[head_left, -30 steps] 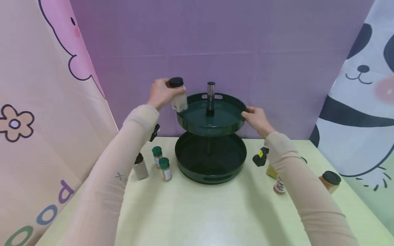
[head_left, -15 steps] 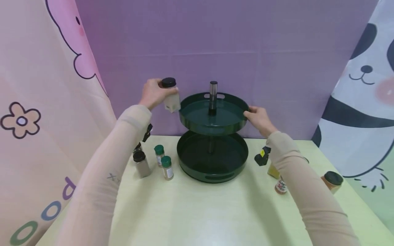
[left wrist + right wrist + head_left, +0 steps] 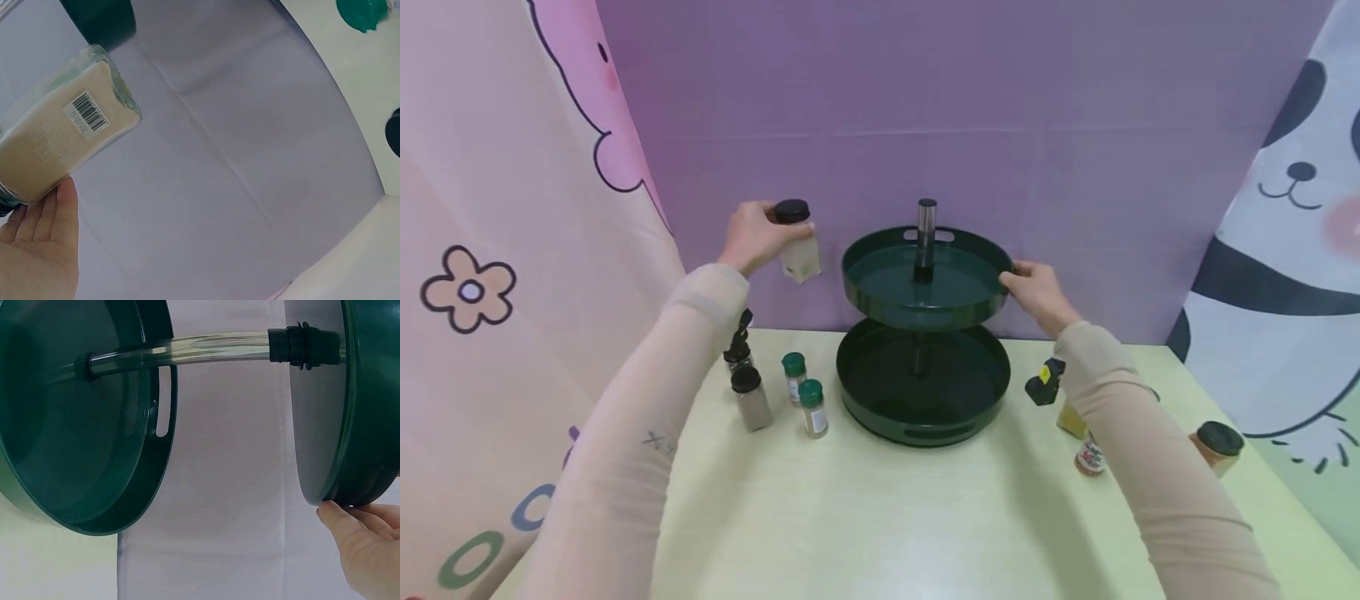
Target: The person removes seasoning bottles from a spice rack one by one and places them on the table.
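Observation:
My left hand [image 3: 760, 237] grips a square clear spice jar [image 3: 801, 257] by its upper part, just under the black lid. The jar hangs in the air left of the two-tier tray stand, apart from it. In the left wrist view, pale contents and a barcode label show on the jar [image 3: 62, 125]. My right hand [image 3: 1037, 296] pinches the right rim of the dark green upper tray [image 3: 917, 315]; the right wrist view shows thumb and fingers at the edge of this tray [image 3: 381, 412]. Below it, the lower tray [image 3: 925, 432] rests on the table.
Two green-capped spice bottles [image 3: 812, 410] stand left of the stand, beside a black-lidded jar [image 3: 752, 402] and a partly hidden jar [image 3: 737, 358]. Right of it are a yellow jar [image 3: 1072, 421], a small labelled bottle [image 3: 1090, 458] and an orange-brown jar [image 3: 1216, 450]. A purple cloth [image 3: 962, 83] hangs behind.
My left hand has moved left with the spice jar, away from the upper tray's rim. The right hand stays on the rim. The head view has shifted slightly.

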Available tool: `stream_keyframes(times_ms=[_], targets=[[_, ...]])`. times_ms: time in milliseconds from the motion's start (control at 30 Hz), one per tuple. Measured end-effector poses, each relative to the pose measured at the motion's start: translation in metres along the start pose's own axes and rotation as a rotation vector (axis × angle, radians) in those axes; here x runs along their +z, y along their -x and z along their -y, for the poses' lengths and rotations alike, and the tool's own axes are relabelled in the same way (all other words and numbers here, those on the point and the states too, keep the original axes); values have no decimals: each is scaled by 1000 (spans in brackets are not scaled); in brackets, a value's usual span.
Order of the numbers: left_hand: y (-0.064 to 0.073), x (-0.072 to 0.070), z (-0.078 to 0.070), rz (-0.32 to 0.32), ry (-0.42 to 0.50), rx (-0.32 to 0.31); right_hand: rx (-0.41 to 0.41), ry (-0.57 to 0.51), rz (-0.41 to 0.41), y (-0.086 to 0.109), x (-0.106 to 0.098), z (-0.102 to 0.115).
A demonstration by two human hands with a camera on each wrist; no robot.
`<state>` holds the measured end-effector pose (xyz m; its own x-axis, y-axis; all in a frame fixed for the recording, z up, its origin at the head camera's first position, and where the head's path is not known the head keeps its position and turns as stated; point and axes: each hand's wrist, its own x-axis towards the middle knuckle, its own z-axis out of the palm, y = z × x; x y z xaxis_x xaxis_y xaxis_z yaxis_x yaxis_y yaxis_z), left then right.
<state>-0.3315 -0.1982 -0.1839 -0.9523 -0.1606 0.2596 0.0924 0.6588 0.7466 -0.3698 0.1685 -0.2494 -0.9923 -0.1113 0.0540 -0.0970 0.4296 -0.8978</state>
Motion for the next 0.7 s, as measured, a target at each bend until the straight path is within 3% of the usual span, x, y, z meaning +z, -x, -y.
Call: stream_keyframes(times_ms=[700], targets=[[9,-24,27,2,-66,-52,-8,19,-16,-3,-3,-2]])
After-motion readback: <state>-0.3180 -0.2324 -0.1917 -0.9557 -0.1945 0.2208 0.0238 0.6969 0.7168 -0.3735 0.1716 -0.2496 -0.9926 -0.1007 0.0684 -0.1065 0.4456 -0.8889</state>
